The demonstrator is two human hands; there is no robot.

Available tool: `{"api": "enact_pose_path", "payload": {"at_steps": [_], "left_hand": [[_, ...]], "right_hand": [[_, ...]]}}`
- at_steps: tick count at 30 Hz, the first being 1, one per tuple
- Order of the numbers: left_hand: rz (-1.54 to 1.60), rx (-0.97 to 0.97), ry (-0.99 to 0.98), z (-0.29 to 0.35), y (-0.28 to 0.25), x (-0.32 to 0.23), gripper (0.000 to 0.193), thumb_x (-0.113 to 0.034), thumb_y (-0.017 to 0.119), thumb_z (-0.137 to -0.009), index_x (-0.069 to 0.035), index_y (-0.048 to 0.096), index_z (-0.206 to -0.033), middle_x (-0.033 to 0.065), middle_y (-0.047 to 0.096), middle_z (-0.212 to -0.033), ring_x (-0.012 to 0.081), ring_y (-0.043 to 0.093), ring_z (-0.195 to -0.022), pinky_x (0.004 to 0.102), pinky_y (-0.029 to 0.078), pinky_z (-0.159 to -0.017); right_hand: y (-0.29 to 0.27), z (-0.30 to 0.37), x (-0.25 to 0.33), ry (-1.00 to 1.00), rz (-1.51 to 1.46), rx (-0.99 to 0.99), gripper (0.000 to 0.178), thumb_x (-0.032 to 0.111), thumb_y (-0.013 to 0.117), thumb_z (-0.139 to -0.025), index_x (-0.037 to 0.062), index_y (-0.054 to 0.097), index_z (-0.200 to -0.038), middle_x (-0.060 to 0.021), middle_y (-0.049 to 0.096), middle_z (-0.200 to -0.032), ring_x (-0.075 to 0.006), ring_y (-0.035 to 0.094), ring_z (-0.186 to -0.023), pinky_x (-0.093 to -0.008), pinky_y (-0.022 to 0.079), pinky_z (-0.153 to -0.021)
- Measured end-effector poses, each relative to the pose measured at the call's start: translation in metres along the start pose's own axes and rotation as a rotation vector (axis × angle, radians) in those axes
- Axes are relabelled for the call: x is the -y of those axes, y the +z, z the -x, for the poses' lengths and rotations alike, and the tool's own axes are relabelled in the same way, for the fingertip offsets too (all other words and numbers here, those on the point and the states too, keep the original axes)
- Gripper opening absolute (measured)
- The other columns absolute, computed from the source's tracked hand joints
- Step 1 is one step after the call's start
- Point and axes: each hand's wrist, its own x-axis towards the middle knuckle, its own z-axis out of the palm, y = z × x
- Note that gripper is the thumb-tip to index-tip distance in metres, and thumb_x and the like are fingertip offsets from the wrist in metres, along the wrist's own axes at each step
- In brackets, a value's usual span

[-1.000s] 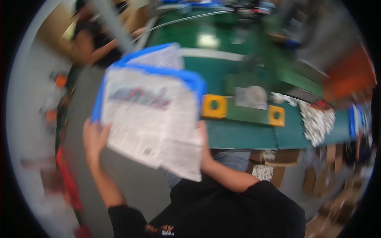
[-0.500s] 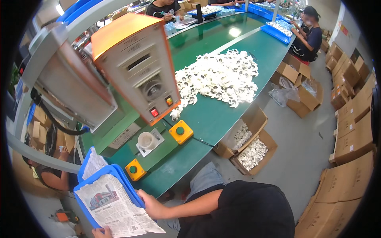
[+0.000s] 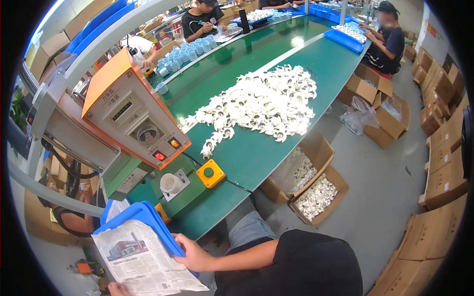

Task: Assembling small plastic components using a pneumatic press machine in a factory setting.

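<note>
Blue trays (image 3: 157, 222), in a small stack with a sheet of newspaper (image 3: 140, 259) on the front one, are between my two hands, just past the near left corner of the counter (image 3: 256, 165). Their long way slants, from up and left down toward my right, so it cuts across the line of the counter's near edge. They lean, and the paper side looks up at me. My right hand (image 3: 193, 254) is closed around the right side of the trays, and it is the hand nearer to the counter. My left hand (image 3: 118, 289) is down at the low left side and seems to pinch the edge there, but I can't see most of it. So the trays are left of my right hand, and up and right of my left one. The top of the trays comes right beside a yellow button box (image 3: 162, 213) at that near left corner, and hides part of it. I can't tell if they touch the counter.
</note>
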Motion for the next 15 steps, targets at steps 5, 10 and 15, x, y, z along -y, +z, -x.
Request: {"api": "enact_pose_path", "payload": {"at_steps": [5, 10, 15], "left_hand": [[-0.071, -0.049, -0.125, -0.057, 0.014, 0.098, 0.02, -0.016, 0.064, -0.094, -0.001, 0.06, -0.107, 0.0253, 0.061, -0.099, 0.0433, 0.059, -0.095, 0.0492, 0.046, -0.086], [0.044, -0.229, 0.042, -0.153, 0.025, 0.115, 0.008, -0.004, 0.048, -0.099, 0.002, 0.054, -0.099, 0.024, 0.061, -0.09, 0.0403, 0.059, -0.086, 0.0434, 0.048, -0.081], [0.356, -0.055, -0.039, -0.241, 0.047, 0.031, 0.043, -0.009, 0.045, -0.097, -0.009, 0.062, -0.137, 0.0192, 0.066, -0.131, 0.0374, 0.062, -0.122, 0.0418, 0.048, -0.103]], "right_hand": [[-0.014, 0.018, 0.013, -0.058, -0.022, -0.07, 0.031, 0.005, 0.07, -0.085, 0.0025, 0.047, -0.107, -0.0064, 0.057, -0.11, -0.0114, 0.055, -0.091, -0.0307, 0.049, -0.081], [-0.04, 0.044, 0.022, 0.097, 0.013, -0.101, 0.036, 0.0, 0.07, -0.088, 0.0036, 0.048, -0.116, -0.0079, 0.053, -0.129, -0.0158, 0.053, -0.119, -0.0353, 0.045, -0.102], [-0.076, 0.073, 0.048, -0.004, 0.383, -0.266, 0.046, 0.015, 0.081, -0.083, 0.0071, 0.053, -0.118, -0.0041, 0.056, -0.11, -0.0154, 0.055, -0.106, -0.0349, 0.048, -0.095]]}}
